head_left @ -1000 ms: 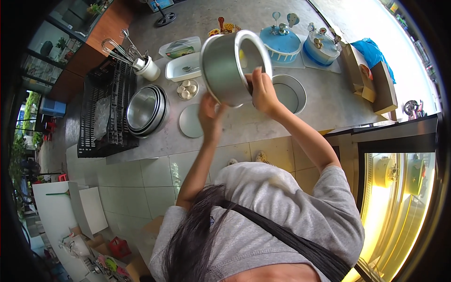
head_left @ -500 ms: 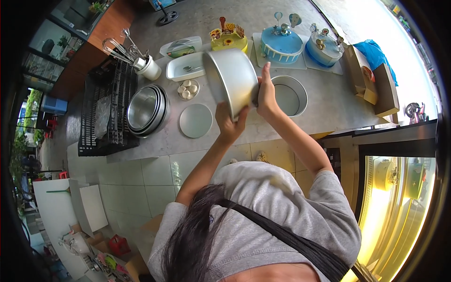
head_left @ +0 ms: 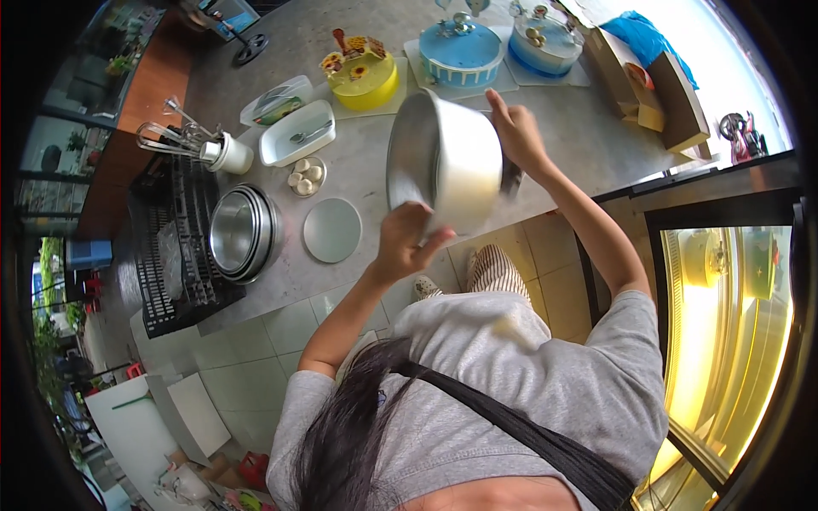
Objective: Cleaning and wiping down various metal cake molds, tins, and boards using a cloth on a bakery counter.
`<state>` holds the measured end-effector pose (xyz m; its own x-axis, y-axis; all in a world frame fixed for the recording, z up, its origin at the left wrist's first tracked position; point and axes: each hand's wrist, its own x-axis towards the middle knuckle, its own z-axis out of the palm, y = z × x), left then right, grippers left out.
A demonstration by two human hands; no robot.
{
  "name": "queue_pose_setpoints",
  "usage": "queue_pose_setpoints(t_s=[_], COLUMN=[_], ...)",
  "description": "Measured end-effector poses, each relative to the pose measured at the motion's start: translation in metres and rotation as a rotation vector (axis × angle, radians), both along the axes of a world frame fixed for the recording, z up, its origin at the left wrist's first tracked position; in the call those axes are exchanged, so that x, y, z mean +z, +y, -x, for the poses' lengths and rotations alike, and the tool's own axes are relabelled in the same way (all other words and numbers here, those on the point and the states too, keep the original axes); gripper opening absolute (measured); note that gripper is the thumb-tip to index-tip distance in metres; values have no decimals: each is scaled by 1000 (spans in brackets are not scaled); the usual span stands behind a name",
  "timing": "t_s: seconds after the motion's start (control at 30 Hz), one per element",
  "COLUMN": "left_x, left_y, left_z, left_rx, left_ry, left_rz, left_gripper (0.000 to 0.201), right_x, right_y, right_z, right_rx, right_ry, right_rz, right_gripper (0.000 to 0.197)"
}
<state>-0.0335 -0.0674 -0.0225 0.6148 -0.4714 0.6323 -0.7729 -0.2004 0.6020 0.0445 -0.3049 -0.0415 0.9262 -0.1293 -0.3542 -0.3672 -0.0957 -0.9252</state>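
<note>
In front of me, above the table's near edge, a deep round metal cake pan (head_left: 464,162) is tipped on its side, its opening facing left. My left hand (head_left: 407,243) grips its lower rim, with the thumb against the outer wall. Just right of the pan, my right hand (head_left: 518,132) is raised with fingers stretched out, seemingly apart from it. A blurred dark shape shows below that hand; I cannot make it out. A flat pale grey disc (head_left: 332,230) lies on the table left of my left hand.
Nested metal pans (head_left: 243,234) and a black crate (head_left: 175,255) stand at left. Beyond are a whisk holder (head_left: 230,155), a dish of white round pieces (head_left: 307,176) and a white tray (head_left: 298,152). Decorated cakes (head_left: 460,55) and a cardboard box (head_left: 635,85) line the far side.
My right hand has come away from the pan's base, toward the right. The pan has shifted slightly right in view and now hides the second round pan on the table. The whole view has turned.
</note>
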Motion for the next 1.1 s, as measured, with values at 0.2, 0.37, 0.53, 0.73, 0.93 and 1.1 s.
queue_pose_setpoints(t_s=[0.2, 0.37, 0.53, 0.73, 0.93, 1.1], left_x=[-11, -113, -144, -152, -166, -176], left_y=[-63, -103, -131, -144, -148, -150], left_z=[-54, -68, -65, -65, -61, -64], left_rx=[-22, -186, -149, -79, -70, -110], left_ry=[-70, -136, -94, -58, -85, -16], left_rz=[-385, -669, -676, -681, -642, -774], left_gripper=[14, 9, 14, 3, 9, 25], right_x=[-44, -86, -129, -162, -175, -183], right_y=[-122, -189, -238, -253, -241, -223], right_z=[21, 54, 94, 97, 80, 69], right_rx=[-466, -624, -625, -551, -421, -329], right_ry=[-314, -287, -112, -10, 0, 13], right_rz=[393, 297, 346, 308, 261, 222], right_gripper=[56, 50, 51, 51, 51, 51])
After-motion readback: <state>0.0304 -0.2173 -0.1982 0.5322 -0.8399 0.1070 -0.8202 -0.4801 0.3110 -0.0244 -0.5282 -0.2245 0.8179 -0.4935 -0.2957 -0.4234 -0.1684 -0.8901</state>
